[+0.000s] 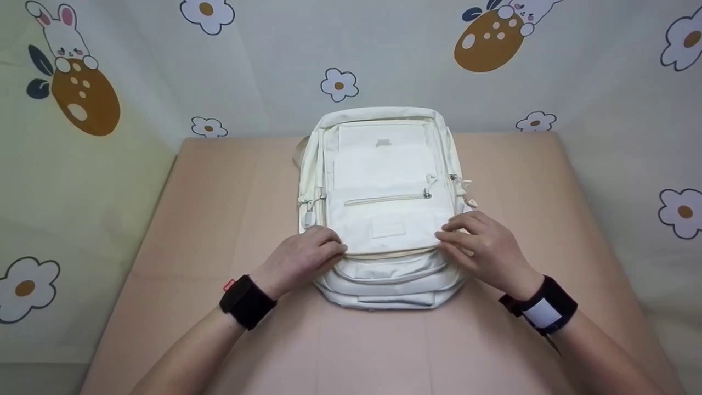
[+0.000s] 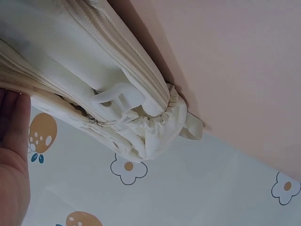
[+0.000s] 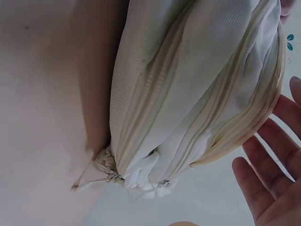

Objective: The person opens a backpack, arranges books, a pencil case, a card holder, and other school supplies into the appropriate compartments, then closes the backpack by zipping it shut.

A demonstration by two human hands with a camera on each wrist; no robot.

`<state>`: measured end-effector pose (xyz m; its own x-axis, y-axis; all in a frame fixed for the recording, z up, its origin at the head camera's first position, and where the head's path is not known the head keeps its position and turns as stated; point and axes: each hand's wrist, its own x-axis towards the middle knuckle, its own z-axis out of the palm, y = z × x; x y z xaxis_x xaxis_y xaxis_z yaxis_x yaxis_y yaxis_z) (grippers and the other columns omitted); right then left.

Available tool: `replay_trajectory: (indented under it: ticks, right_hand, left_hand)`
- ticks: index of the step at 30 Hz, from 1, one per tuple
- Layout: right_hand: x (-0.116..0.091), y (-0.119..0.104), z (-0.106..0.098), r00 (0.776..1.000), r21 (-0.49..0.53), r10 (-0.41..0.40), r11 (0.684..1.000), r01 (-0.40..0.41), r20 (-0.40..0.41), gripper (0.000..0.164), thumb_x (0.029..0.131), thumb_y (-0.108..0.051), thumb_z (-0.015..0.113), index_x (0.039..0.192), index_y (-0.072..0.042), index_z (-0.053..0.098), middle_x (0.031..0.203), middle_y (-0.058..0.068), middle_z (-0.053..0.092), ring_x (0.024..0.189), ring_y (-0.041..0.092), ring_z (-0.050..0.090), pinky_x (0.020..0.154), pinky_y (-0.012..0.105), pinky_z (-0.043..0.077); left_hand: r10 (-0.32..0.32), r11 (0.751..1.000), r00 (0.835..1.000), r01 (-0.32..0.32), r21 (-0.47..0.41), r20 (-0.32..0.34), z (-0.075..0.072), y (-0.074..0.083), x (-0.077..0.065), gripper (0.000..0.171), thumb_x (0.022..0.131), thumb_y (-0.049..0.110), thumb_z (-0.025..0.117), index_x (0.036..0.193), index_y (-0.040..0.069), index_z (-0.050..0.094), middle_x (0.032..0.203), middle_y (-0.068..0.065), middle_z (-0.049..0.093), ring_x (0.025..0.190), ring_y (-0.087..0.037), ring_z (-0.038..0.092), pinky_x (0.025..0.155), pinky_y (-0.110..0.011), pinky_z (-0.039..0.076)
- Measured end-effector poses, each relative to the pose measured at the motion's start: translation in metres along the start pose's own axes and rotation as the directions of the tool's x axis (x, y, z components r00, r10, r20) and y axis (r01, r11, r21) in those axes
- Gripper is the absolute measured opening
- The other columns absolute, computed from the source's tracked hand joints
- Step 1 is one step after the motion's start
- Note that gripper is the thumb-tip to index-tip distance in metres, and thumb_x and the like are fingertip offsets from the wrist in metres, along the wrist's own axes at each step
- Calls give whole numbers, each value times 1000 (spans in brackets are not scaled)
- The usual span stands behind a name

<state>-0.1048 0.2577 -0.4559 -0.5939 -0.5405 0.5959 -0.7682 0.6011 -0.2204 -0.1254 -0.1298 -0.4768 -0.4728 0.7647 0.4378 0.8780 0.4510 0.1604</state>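
Note:
A cream-white backpack (image 1: 384, 170) lies with its front panel up and its base towards me. Near the lower left corner of that panel, my left hand (image 1: 304, 257) pinches the edge with its thumb and bent fingers; only part of the hand shows in the left wrist view. At the opposite corner is my right hand (image 1: 488, 249), its fingertips touching the panel's edge. The right wrist view shows those fingers (image 3: 268, 165) spread and fairly straight along the zipped rim (image 3: 256, 125). Below the panel, several zipped layers (image 1: 392, 274) stack down to the base.
The backpack lies on a pink-beige covered table (image 1: 236, 203). A pale curtain (image 1: 269, 60) with flowers and rabbits hangs behind and at both sides. A white side buckle (image 2: 120, 96) and a strap loop (image 2: 192, 127) stick out from the bag's side.

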Motion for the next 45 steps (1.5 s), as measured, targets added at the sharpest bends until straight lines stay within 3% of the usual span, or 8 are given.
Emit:
replay_trajectory:
  ticks: [7,20,25,28,33,36,39,45]
  right_hand:
    - [13,-9,9,999,-11,38,999,-38,-20,12,89,-15,78,100,-8,78,111,9,70,109,29,63,94,42,51]
    - [28,-42,37,975,-14,-220,975,221,22,28,94,-11,71,121,-6,75,129,9,70,123,31,63,99,45,52]
    - [26,-42,44,975,-9,-221,975,221,-3,23,94,-8,70,115,-7,77,125,8,71,120,32,65,96,45,54]
    - [25,-42,46,977,-3,-213,977,213,-11,21,92,-6,72,113,-8,77,125,8,72,120,32,65,95,46,54]
    - [25,-42,48,978,8,-207,978,207,-23,21,90,-5,74,111,-8,78,124,8,72,120,32,65,94,46,55]
    - [25,-42,48,976,5,-213,977,214,-31,20,91,-4,73,109,-8,78,123,8,72,119,32,65,94,45,55]
    - [25,-42,49,975,2,-217,976,218,-38,19,91,-4,72,108,-8,78,122,8,73,118,32,66,94,44,55]
    - [25,-41,49,977,8,-209,978,209,-37,20,91,-4,73,109,-8,78,123,7,72,119,32,65,95,44,55]
  left_hand:
    - [-33,999,999,33,-10,32,0,0,2,11,95,12,73,106,13,73,101,-2,62,94,-20,61,72,-31,56]
    - [-42,999,999,42,-33,-3,-1,-1,11,9,96,20,73,102,14,74,91,2,61,83,-17,60,63,-31,53]
    - [-143,989,990,144,-40,5,-8,-9,23,11,97,15,69,105,12,74,92,1,66,82,-16,63,67,-30,54]
    - [-316,948,948,315,-34,-28,-11,-20,32,13,96,11,67,107,9,73,97,-2,69,87,-19,65,71,-32,55]
    - [-582,813,813,581,-37,-13,-10,-46,43,22,95,9,67,116,6,72,108,-9,65,97,-28,59,74,-40,53]
    - [-650,759,758,651,-16,44,-7,-57,45,26,94,13,68,119,8,72,109,-10,62,96,-29,55,70,-42,51]
    - [-674,737,735,676,1,78,-4,-63,46,24,94,18,69,117,10,74,106,-9,60,93,-29,53,67,-43,49]
    - [-684,728,725,685,12,82,-2,-64,48,16,96,18,70,109,13,76,105,-6,61,93,-27,55,69,-44,50]
